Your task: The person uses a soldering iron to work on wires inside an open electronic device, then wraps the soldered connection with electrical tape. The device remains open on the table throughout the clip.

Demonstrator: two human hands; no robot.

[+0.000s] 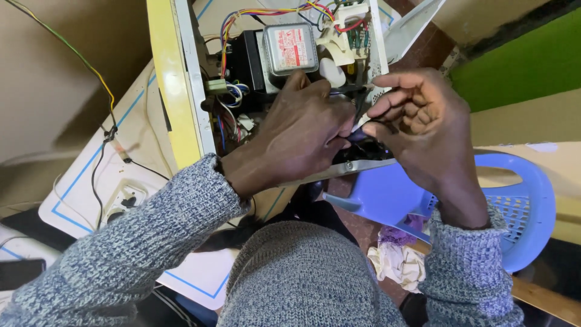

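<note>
An opened appliance chassis [181, 91] with a yellow edge stands in front of me. Inside it sit a silver metal box with a red and white label [290, 48] and bundles of coloured wires [254, 15]. My left hand [302, 133] reaches into the lower part of the chassis, its fingers closed around a small dark object with a bluish end [357, 137]. Just to its right, my right hand [417, 124] pinches a thin black wire [363, 109] between thumb and forefinger. The two hands almost touch. What the fingers cover is hidden.
The chassis rests on a white board with blue lines [78, 200], which carries a wall socket [124, 200] and loose cables. A blue plastic chair [526, 206] stands at the right, with crumpled cloths [396, 260] below it. A dark flat device [21, 272] lies at the far left.
</note>
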